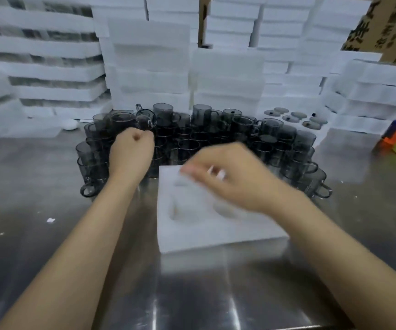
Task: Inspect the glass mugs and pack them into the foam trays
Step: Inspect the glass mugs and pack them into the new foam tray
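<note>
While the left hand [131, 148] grips 1 tilted glass mug [146, 119] above the massed mugs [216, 134] on the bench [37, 186], inspection seems underway. Blurred, the right hand [230, 175] hovers over the empty foam tray [216, 234], fingers loosely spread; next comes seating that mug in a pocket.

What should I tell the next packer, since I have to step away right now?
Left hand: holds a smoky grey glass mug, tilted, above the cluster of grey glass mugs.
Right hand: blurred, over the white foam tray; grip unclear.
The tray lies on the steel table just in front of the mugs; the pockets that show look empty.
Done: nothing packed in this tray yet.
Left: inspect the held mug, seat it, then fill the remaining pockets.
</note>
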Demonstrator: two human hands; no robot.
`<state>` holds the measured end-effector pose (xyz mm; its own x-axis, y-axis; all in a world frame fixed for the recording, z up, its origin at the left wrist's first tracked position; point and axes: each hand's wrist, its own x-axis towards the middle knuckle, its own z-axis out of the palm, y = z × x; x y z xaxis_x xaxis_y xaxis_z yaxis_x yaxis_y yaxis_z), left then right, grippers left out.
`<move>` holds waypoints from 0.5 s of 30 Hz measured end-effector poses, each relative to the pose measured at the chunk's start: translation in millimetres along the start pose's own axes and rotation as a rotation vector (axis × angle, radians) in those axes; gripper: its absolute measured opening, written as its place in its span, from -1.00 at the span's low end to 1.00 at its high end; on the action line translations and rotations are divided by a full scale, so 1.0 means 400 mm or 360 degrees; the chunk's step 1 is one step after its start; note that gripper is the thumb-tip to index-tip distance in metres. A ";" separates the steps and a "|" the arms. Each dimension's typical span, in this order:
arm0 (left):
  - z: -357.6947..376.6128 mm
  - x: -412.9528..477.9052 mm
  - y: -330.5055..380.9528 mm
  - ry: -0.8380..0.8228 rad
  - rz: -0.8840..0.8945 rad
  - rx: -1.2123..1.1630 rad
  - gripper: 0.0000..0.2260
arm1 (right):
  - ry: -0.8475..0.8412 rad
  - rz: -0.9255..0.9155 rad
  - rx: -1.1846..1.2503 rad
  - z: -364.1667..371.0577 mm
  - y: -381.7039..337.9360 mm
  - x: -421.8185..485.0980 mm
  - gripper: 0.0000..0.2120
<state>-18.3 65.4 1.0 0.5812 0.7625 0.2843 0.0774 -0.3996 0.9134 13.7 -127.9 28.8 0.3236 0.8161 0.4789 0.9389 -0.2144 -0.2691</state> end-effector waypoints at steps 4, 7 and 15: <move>0.020 -0.019 -0.008 -0.0369 -0.0017 0.0329 -0.80 | 0.0474 0.0679 -0.0203 -0.069 0.214 -0.022 -0.83; 0.021 -0.018 -0.011 -0.0602 -0.0153 0.0260 -0.87 | 0.0536 0.1064 0.0067 -0.062 0.313 -0.073 -0.82; 0.005 0.002 -0.032 -0.0651 -0.0166 0.0447 -0.78 | 0.0017 0.1263 0.0507 -0.004 0.353 -0.079 -0.80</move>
<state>-17.1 70.1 -11.0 0.8243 0.5662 0.0067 0.3342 -0.4960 0.8014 136.3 -185.1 -23.1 0.8742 0.4823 0.0567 0.3565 -0.5581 -0.7493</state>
